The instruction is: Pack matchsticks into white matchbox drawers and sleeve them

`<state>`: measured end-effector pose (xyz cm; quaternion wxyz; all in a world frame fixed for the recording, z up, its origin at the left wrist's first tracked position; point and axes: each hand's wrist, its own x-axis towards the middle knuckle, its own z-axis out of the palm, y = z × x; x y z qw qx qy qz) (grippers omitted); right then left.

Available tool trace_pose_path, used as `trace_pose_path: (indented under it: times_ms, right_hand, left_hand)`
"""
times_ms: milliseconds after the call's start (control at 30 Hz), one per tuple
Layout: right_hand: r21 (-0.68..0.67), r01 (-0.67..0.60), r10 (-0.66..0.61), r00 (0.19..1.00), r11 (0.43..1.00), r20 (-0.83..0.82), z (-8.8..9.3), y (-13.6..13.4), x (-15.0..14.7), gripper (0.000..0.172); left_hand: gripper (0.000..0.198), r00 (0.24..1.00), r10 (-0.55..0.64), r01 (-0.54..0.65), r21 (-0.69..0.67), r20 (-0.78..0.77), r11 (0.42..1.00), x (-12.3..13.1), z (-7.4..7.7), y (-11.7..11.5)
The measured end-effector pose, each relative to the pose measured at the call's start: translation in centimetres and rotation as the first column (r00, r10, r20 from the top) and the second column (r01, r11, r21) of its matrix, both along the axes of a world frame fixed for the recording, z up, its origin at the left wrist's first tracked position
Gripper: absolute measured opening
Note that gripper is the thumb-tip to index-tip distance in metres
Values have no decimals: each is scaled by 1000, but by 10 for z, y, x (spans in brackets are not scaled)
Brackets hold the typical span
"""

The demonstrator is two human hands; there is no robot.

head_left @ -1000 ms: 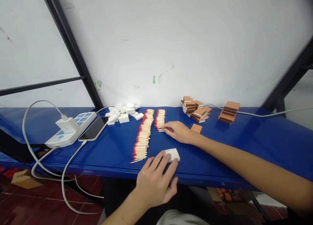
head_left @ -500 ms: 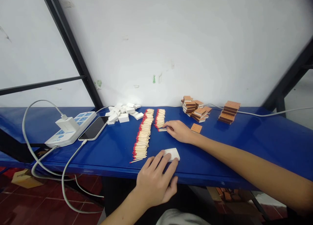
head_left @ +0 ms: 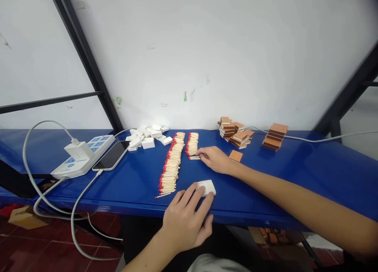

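My left hand [head_left: 189, 217] rests at the front of the blue table, its fingers curved over a small white matchbox tray [head_left: 208, 186] and gripping it against the surface. Farther back, my right hand [head_left: 215, 159] has its thumb and fingers pinched at the near end of a short row of red-tipped matches [head_left: 193, 144]. The exact hold of those fingertips is partly hidden. Left of it runs a longer row of matches [head_left: 169, 169], reaching toward the front edge. An orange matchbox cover [head_left: 236, 156] lies just beyond my right wrist.
White trays [head_left: 148, 142] are heaped at the back left. Orange matchboxes stand in a loose pile [head_left: 240, 139] and a stack [head_left: 275, 137] at the back right. A phone [head_left: 111, 156] and a power strip [head_left: 97, 144] with looping white cables occupy the left side.
The view has shifted slightly, moving most things a little to the left in the picture. Both hands keep nearly the same places and poses.
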<state>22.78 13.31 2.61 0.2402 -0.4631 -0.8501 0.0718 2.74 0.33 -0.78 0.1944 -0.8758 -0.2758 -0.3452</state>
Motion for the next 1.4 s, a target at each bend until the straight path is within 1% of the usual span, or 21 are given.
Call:
trace_pose_path:
  times_ms: [300,500,733,933,1167,1267,1400]
  right_hand:
    - [-17,-20,20,1000,1000,23,6,-5,-1,25]
    - [-22,-39,39,999,999,12,4,-3,0,27]
    - [-34,-36,36,999,999,-5,4,-2,0,21]
    - [-29,-78,77,997,997,-26,5,-3,-1,19]
    - [-35,-84,83,996,996,-42,6,-5,-2,17]
    - [-28,-81,80,996,996,-40,7,-6,-2,18]
    - [4,-54,54,998,999,-29,7,-7,-3,22]
  left_hand:
    - [39,1000,-3,3,2,0,1000,0,0,0]
    - [39,1000,1,-1,7,1,1000,0,-1,0]
    - [39,1000,1,-1,9,0,1000,0,0,0]
    - [39,1000,4,-4,13,6,1000,0,0,1]
    - [39,1000,3,-4,9,4,1000,0,-2,1]
    - [40,1000,7,-7,8,-2,1000,0,-1,0]
    - [40,1000,5,-5,8,-3,1000,0,-1,0]
